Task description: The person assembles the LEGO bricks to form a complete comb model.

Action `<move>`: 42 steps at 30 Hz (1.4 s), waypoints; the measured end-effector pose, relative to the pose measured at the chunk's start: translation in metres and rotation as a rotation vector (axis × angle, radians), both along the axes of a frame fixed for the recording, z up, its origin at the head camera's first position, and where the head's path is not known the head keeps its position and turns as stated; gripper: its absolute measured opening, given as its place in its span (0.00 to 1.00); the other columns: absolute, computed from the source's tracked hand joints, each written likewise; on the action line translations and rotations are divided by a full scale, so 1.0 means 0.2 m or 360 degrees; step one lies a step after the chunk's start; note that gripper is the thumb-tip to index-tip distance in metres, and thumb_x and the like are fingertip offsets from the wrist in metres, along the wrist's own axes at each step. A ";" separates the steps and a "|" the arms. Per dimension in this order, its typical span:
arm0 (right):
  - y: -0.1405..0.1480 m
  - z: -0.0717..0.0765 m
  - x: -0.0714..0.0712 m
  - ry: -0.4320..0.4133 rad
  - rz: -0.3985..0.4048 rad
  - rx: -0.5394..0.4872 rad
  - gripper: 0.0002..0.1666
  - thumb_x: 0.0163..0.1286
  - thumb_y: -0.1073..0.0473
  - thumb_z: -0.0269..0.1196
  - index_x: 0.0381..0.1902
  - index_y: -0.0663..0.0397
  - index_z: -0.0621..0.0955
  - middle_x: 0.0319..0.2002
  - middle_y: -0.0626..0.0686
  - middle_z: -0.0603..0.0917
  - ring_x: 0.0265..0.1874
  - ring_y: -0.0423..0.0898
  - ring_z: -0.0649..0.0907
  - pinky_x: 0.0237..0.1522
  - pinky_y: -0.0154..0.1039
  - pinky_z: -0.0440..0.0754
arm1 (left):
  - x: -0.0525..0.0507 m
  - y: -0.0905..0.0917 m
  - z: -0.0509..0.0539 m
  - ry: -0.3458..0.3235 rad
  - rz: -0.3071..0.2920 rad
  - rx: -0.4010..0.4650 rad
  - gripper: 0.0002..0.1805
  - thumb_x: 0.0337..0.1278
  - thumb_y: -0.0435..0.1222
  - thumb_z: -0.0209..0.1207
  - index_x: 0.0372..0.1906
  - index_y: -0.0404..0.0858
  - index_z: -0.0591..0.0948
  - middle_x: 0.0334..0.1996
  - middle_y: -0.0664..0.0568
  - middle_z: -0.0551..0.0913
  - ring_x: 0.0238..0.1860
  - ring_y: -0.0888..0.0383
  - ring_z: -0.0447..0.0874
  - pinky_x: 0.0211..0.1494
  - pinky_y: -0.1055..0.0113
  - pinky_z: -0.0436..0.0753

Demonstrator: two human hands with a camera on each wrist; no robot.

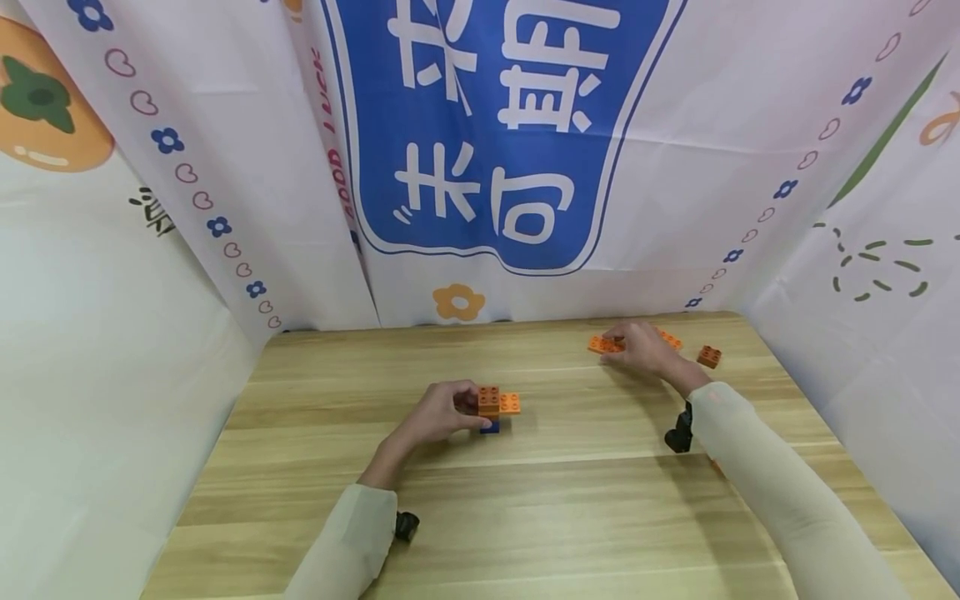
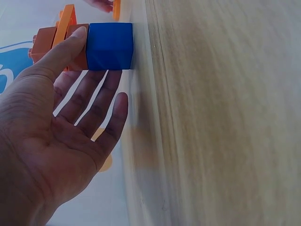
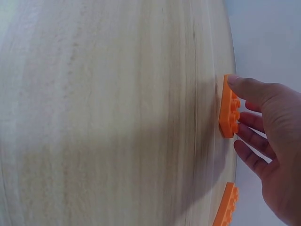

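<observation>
My left hand grips a small stack of toy building bricks at mid-table, thumb on its near side. A brown brick tops the stack, and an orange plate below it juts out to the right. Under that comes another brownish brick, partly behind the thumb, with a blue brick at the bottom. Near the table's back edge, my right hand pinches a flat orange studded plate low at the table. Its thumb is on one end of the plate; the other fingers are by the studs.
A second orange plate lies just right of the right hand, with a loose brown brick farther right. An orange bit peeks out beside the right forearm. Printed white cloth rises behind the wooden table and at both sides.
</observation>
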State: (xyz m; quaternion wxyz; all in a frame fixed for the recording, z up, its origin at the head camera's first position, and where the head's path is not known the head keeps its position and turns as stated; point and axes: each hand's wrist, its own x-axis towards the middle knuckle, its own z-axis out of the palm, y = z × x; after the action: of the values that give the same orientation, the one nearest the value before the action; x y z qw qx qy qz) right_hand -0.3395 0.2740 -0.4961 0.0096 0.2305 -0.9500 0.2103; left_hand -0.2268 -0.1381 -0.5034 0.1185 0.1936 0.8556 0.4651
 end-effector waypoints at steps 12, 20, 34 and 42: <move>0.01 -0.05 -0.01 0.0009 0.0003 -0.0014 0.28 0.65 0.56 0.78 0.57 0.69 0.86 0.55 0.66 0.88 0.56 0.64 0.86 0.59 0.61 0.83 | 0.00 0.01 0.00 0.0006 -0.0011 -0.0003 0.15 0.56 0.37 0.79 0.45 0.39 0.86 0.40 0.54 0.88 0.40 0.59 0.85 0.47 0.65 0.85; 0.00 -0.05 -0.01 0.0021 0.0008 -0.0026 0.26 0.66 0.56 0.78 0.56 0.67 0.87 0.53 0.65 0.89 0.54 0.63 0.87 0.57 0.60 0.84 | 0.00 0.01 0.00 -0.0002 -0.0020 0.0005 0.15 0.56 0.37 0.79 0.45 0.39 0.86 0.40 0.54 0.88 0.40 0.59 0.86 0.47 0.65 0.86; -0.01 -0.07 0.00 -0.0009 -0.0006 -0.0105 0.18 0.64 0.60 0.78 0.49 0.62 0.89 0.46 0.59 0.91 0.46 0.55 0.88 0.52 0.55 0.86 | 0.00 0.00 0.00 0.0013 -0.0029 -0.0004 0.15 0.57 0.37 0.79 0.45 0.40 0.86 0.40 0.54 0.88 0.40 0.59 0.86 0.46 0.66 0.86; 0.00 -0.08 0.02 -0.0013 0.0042 -0.0163 0.16 0.64 0.62 0.78 0.48 0.62 0.89 0.46 0.58 0.91 0.45 0.54 0.89 0.50 0.54 0.87 | 0.00 0.00 0.00 0.0020 -0.0033 -0.0003 0.14 0.57 0.36 0.78 0.45 0.39 0.85 0.40 0.53 0.88 0.40 0.59 0.86 0.45 0.66 0.86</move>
State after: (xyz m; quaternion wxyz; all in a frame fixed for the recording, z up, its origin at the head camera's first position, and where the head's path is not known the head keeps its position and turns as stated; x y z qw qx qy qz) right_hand -0.3361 0.2733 -0.5116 0.0146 0.2415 -0.9349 0.2597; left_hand -0.2275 -0.1384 -0.5037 0.1182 0.2053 0.8547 0.4619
